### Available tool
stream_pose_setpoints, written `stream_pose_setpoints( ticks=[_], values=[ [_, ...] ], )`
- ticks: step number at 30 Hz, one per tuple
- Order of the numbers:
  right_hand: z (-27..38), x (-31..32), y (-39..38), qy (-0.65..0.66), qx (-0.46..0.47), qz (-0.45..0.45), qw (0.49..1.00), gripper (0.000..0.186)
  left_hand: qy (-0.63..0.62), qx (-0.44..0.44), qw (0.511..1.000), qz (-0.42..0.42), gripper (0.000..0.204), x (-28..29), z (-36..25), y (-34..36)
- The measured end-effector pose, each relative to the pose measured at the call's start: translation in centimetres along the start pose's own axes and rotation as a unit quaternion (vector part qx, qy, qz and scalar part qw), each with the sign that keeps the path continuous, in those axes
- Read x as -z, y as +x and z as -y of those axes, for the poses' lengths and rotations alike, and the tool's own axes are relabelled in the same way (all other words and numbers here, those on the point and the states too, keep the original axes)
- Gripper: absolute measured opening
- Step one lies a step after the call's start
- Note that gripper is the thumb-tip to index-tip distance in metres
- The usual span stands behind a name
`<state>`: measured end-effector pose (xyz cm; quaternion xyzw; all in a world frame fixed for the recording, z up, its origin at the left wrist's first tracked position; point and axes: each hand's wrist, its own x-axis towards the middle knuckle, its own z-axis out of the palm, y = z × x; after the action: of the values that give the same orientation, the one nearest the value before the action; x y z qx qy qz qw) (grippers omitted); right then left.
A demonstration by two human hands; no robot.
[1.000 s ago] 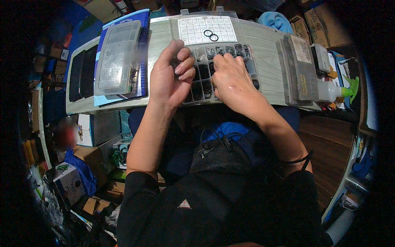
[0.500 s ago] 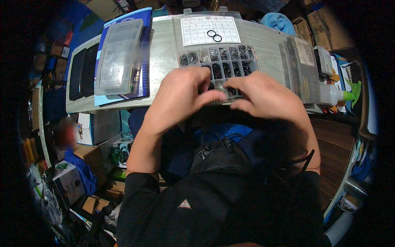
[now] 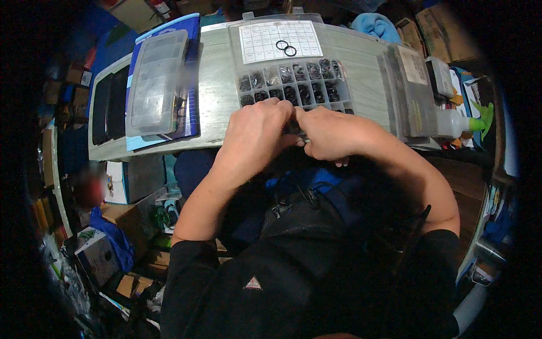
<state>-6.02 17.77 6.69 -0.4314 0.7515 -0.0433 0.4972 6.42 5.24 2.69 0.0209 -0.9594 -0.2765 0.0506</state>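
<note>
A clear compartment box (image 3: 344, 90) lies on the table with its lid (image 3: 234, 42) swung back. Small black rings (image 3: 289, 93) fill many of its cells. On the lid's white chart (image 3: 251, 51), two larger black O-rings (image 3: 286, 48) overlap. My left hand (image 3: 254, 130) bends over the box's front edge, thumb and fingers drawn in. Against it, my right hand (image 3: 333, 134) is closed, its fingertips meeting the left ones. Whatever is between the fingers is hidden, and the hands cover the front cells.
Left of the box, a closed clear plastic case (image 3: 158, 85) rests on a blue package (image 3: 192, 107), beside dark flat items (image 3: 110, 104). To the right stand more clear cases (image 3: 409, 93) and a spray bottle (image 3: 454, 124). A light-blue cloth (image 3: 377, 27) lies at the back.
My hands have come together, the right one moving left and its fingers curling in. More of the second row of cells now shows. The whole view has shifted slightly.
</note>
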Motion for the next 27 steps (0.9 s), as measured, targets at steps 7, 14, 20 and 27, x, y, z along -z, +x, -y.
stream_pose_setpoints(
  ticks=[7,14,20,27],
  values=[
    [1.2,0.3,0.3,-0.014,-0.072,0.047,0.996,0.036,0.002,0.004,1.000,-0.002,0.031,0.1,0.0,0.1],
    [1.3,0.3,0.4,-0.016,-0.058,0.043,0.997,0.040,-0.011,0.006,1.000,-0.008,0.030,-0.1,0.4,0.0],
    [0.4,-0.1,-0.4,-0.036,0.013,-0.008,0.999,0.036,-0.006,0.013,1.000,-0.001,0.031,-0.1,0.1,0.2],
    [-1.2,-0.3,-0.9,-0.030,0.100,-0.039,0.994,0.028,-0.021,0.024,0.999,0.012,0.030,0.3,0.0,0.3]
  ],
)
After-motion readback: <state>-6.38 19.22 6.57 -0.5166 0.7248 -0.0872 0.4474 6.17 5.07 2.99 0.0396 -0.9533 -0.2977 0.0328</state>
